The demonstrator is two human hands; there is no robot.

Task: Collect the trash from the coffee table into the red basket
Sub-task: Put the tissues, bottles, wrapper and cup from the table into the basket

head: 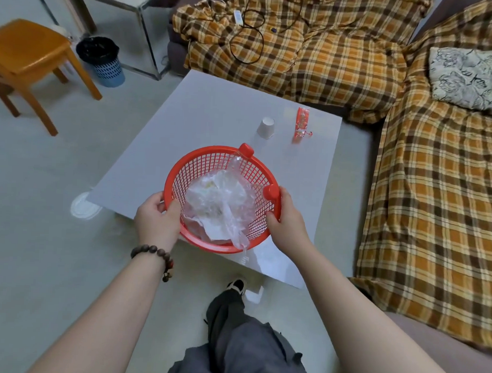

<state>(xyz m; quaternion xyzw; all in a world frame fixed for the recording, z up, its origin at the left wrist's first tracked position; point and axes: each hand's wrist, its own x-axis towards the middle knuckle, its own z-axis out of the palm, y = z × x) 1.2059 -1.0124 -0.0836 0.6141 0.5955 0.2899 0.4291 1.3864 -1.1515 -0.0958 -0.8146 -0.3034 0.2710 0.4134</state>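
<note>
From the head camera you are looking down at your own two hands on the red basket, which sits over the near edge of the grey desk. Your left hand has its grip curled over the left rim, thumb inside the mesh. Your right hand grips the right rim the same way, fingers wrapped round the outside. Holding it on opposite sides keeps the basket level, which looks sensible given how loosely it is filled.

Inside lie crumpled clear plastic wrap and two clear bottles with red caps: one bottle leans on the far rim with its cap poking over the edge, the other cap sits just beside your right thumb. Both could tip out if the basket tilts.

Two pieces of trash are not yet collected: an upturned paper cup and a red wrapper, near each other beyond the basket. You would need to free one hand to reach them.

Whether the basket rests on the desk or is lifted just above it is hard to tell, since your hands and its wall hide the base. What lies under the plastic is also hidden. A small white object on the floor by your shoe is partly cut off by the desk edge.
</note>
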